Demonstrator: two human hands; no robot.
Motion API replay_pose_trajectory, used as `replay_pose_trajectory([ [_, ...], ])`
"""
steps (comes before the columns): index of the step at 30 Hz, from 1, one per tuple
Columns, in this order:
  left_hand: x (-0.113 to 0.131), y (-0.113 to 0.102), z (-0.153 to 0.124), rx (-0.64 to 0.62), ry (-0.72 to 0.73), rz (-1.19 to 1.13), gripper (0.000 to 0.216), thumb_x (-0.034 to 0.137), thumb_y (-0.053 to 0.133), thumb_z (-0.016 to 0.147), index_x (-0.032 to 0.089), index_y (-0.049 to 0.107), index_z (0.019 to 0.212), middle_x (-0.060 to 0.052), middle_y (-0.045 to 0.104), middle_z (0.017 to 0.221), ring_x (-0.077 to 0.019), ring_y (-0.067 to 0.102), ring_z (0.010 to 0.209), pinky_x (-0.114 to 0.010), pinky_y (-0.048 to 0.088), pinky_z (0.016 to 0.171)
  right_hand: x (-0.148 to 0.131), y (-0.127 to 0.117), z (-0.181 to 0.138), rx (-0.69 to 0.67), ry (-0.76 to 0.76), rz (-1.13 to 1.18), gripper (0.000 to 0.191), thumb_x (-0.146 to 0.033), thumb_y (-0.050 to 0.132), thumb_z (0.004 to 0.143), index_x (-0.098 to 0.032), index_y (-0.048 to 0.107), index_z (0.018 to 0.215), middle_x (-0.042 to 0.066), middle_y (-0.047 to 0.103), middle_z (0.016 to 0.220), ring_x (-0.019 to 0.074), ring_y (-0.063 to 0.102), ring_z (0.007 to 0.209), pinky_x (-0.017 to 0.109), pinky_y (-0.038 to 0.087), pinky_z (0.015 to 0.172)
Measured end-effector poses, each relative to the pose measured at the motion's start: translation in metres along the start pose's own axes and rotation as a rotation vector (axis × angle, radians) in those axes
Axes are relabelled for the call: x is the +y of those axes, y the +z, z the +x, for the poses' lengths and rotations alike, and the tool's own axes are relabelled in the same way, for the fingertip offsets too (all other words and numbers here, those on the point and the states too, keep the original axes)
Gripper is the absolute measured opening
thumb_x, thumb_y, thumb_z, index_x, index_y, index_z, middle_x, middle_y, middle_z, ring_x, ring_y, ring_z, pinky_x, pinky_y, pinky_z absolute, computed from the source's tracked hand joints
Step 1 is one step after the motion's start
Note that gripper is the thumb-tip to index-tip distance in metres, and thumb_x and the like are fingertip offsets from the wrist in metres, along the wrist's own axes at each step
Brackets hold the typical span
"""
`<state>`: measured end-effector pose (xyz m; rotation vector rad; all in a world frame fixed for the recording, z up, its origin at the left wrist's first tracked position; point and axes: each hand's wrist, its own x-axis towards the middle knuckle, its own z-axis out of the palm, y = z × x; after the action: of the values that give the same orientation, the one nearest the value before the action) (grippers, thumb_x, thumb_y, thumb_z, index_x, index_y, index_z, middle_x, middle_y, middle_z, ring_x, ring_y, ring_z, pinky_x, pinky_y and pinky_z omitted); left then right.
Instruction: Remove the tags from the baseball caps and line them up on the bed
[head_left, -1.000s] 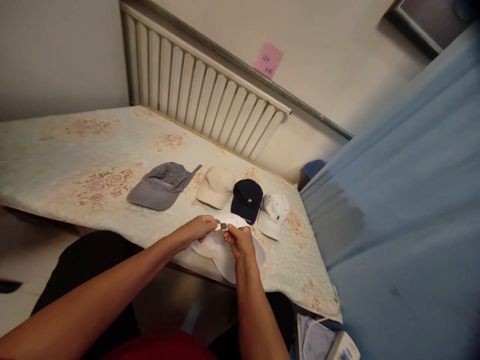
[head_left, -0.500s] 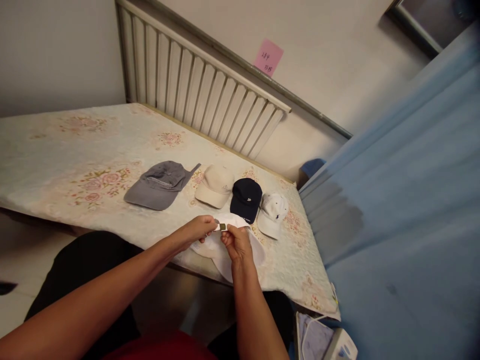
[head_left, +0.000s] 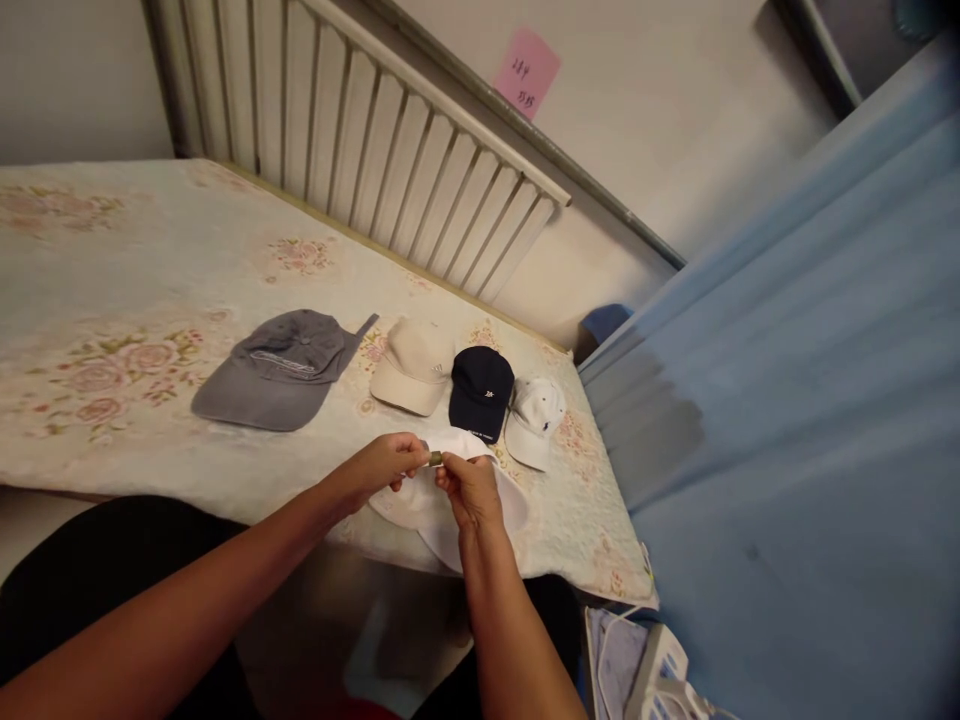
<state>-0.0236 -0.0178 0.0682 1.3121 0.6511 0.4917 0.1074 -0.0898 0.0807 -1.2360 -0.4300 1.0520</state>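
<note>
Nearest the camera, two bare forearms are seen reaching forward over a lap clad in black cloth (head_left: pixel 97 570). At the lower right corner, a white and blue object (head_left: pixel 660 675) is partly seen beside the blue fabric curtain (head_left: pixel 795 420); what it is cannot be told.

The left hand (head_left: pixel 382 468) and the right hand (head_left: pixel 471 492) are brought together at the near edge of the floral quilted table cover (head_left: pixel 135 290). A small dull-metal buckle (head_left: pixel 435 458) is pinched between them: the left thumb and forefinger are closed on it from one side, the right thumb and forefinger from the other, and the remaining fingers of both hands are curled in. The buckle is held just above a soft white fabric cap (head_left: pixel 429 508), which lies under the hands at the table's near edge, with part of it hanging past the edge. The strap that joins buckle and cap is mostly hidden by the fingers.

Beyond the hands, four caps are laid in a row on the cover. From left to right, a grey cotton baseball cap (head_left: pixel 274 370), a beige baseball cap (head_left: pixel 409 365), a navy baseball cap with a small white emblem (head_left: pixel 480 390) and a white perforated baseball cap (head_left: pixel 534 420) are seen. The last three are set touching or just beside one another; the grey one is set slightly apart.

Behind the table, a white ribbed radiator (head_left: pixel 375 140) is mounted along the wall, and a pink paper sticky note with handwriting (head_left: pixel 526 72) is stuck above it.
</note>
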Motion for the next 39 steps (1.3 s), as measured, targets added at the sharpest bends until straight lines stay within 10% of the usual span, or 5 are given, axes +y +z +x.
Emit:
replay_pose_trajectory([
  [39,-0.029,-0.057,0.037,-0.245,0.156,-0.185,0.016,0.031,0.06,0.077,0.018,0.052,0.073,0.005,0.054,0.056,-0.0111,0.052,0.054,-0.024,0.039,0.056,0.017,0.04,0.011,0.125,-0.047,-0.029,0.017,-0.012,0.076,0.054,-0.012,0.065,0.066,-0.002,0.063,0.054,0.0063,0.05,0.04,0.018,0.039,0.041],
])
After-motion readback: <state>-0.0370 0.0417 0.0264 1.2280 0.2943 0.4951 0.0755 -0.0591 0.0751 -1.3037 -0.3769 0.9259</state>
